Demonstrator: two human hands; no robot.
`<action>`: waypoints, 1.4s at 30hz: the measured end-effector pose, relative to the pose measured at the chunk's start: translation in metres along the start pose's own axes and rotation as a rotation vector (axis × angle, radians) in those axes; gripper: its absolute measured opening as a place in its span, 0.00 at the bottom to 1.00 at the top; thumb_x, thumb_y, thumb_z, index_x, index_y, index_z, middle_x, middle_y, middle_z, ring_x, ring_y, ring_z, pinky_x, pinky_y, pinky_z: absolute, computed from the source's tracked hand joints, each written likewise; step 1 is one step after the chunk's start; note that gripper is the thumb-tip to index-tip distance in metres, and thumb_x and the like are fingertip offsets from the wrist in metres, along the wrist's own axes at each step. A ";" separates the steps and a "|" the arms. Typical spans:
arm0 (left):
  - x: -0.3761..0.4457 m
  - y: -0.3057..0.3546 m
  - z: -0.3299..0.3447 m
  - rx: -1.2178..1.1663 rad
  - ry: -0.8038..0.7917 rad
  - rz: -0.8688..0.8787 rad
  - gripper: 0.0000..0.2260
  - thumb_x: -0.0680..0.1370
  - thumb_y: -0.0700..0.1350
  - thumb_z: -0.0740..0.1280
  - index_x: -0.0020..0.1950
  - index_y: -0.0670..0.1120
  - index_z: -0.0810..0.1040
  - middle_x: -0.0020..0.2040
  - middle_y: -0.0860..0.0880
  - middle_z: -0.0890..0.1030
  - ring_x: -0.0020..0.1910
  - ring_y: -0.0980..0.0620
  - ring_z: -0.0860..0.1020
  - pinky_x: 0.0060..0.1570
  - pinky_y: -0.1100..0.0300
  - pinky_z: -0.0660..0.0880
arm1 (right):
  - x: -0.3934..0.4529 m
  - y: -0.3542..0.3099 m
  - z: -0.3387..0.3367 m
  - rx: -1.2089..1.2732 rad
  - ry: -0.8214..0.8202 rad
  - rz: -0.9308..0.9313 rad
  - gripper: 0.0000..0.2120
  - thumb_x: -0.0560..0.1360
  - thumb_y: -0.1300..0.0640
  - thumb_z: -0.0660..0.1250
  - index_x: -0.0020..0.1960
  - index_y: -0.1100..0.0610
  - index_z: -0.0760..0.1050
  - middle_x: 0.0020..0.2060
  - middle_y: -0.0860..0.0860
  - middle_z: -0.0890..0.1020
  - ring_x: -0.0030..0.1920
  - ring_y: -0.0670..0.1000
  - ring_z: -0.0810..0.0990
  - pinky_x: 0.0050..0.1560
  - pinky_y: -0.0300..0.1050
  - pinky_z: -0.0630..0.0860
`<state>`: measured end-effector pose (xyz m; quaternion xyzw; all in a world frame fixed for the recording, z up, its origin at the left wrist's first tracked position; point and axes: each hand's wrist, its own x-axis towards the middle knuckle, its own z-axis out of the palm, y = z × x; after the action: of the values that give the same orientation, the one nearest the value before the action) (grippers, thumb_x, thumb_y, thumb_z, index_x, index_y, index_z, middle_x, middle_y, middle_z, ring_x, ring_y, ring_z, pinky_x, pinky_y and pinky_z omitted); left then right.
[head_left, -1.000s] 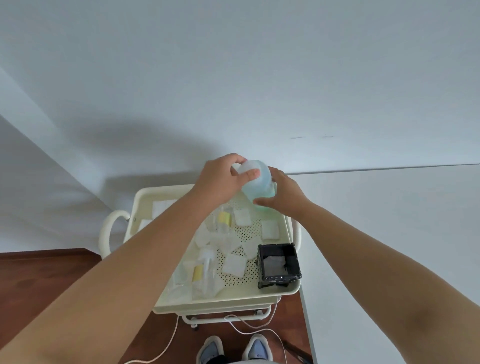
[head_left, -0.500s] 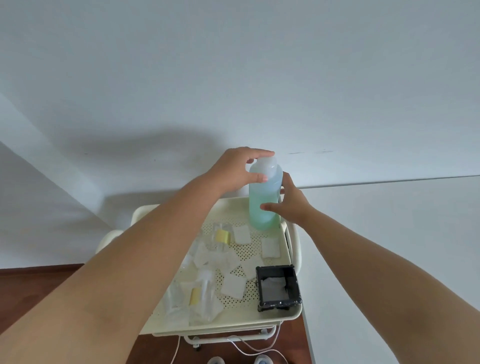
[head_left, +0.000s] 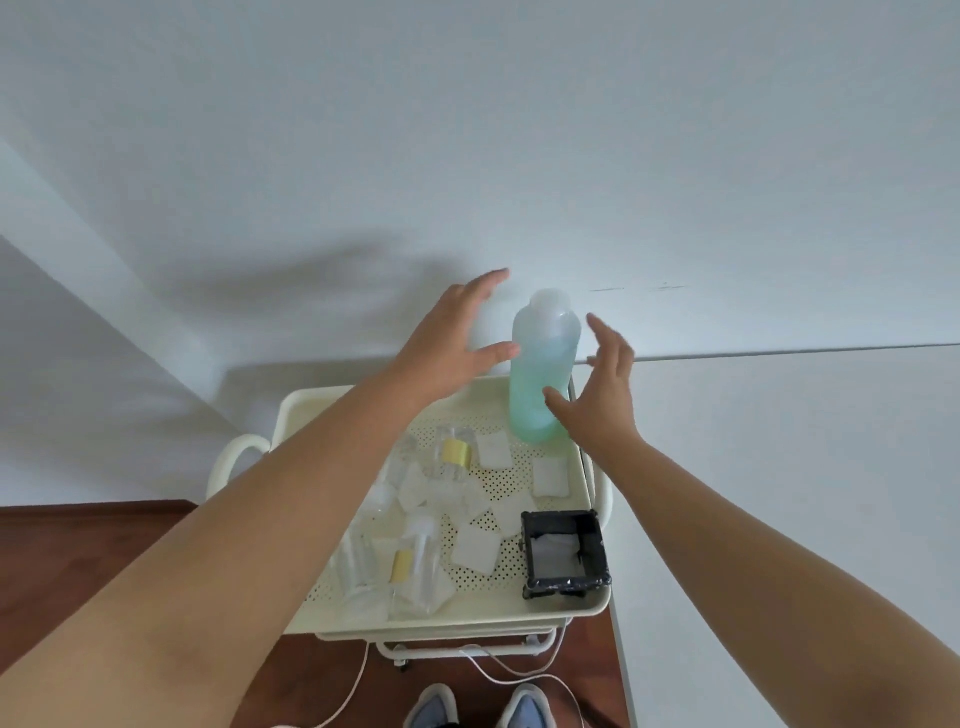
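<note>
A translucent bottle (head_left: 540, 374) holding pale green liquid stands upright in the far right corner of a cream perforated cart tray (head_left: 415, 618). My left hand (head_left: 452, 343) hovers just left of the bottle with straight, spread fingers, its thumb close to the bottle's side. My right hand (head_left: 602, 395) is spread on the bottle's right side, thumb near its lower part. Neither hand grips it.
The tray also carries several small clear bottles with yellow labels (head_left: 457, 452), white square pads (head_left: 493, 449) and a black square box (head_left: 563, 553). A white wall is behind, a white tabletop (head_left: 779, 467) on the right, white cables and my shoes (head_left: 524, 709) below.
The bottle was tilted in both hands, then set upright on the tray. Both hands have let go and spread away from it.
</note>
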<state>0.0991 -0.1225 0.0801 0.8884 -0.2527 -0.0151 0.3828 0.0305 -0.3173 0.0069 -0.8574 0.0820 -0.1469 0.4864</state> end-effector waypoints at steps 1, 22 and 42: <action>-0.014 -0.012 -0.005 -0.017 0.008 -0.068 0.33 0.72 0.55 0.73 0.73 0.61 0.61 0.64 0.52 0.70 0.59 0.57 0.71 0.57 0.61 0.68 | -0.010 -0.004 0.002 -0.001 0.093 -0.100 0.41 0.66 0.61 0.73 0.73 0.48 0.57 0.71 0.54 0.59 0.65 0.50 0.66 0.61 0.36 0.66; -0.211 -0.059 0.085 0.252 -0.213 -0.643 0.40 0.70 0.54 0.74 0.74 0.53 0.53 0.54 0.47 0.73 0.43 0.48 0.79 0.43 0.58 0.77 | -0.019 -0.007 0.122 -1.174 -0.947 -0.923 0.37 0.71 0.63 0.68 0.72 0.39 0.58 0.75 0.51 0.59 0.70 0.58 0.59 0.65 0.52 0.63; -0.143 -0.070 0.033 -0.281 0.127 -0.548 0.33 0.63 0.51 0.79 0.63 0.58 0.68 0.53 0.58 0.76 0.49 0.60 0.76 0.41 0.64 0.72 | 0.004 -0.005 0.092 -0.183 -0.440 0.159 0.31 0.65 0.49 0.75 0.62 0.48 0.62 0.45 0.51 0.77 0.43 0.52 0.77 0.35 0.44 0.73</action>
<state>-0.0022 -0.0378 -0.0155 0.8610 0.0253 -0.0969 0.4986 0.0647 -0.2411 -0.0326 -0.9000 0.0542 0.0903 0.4229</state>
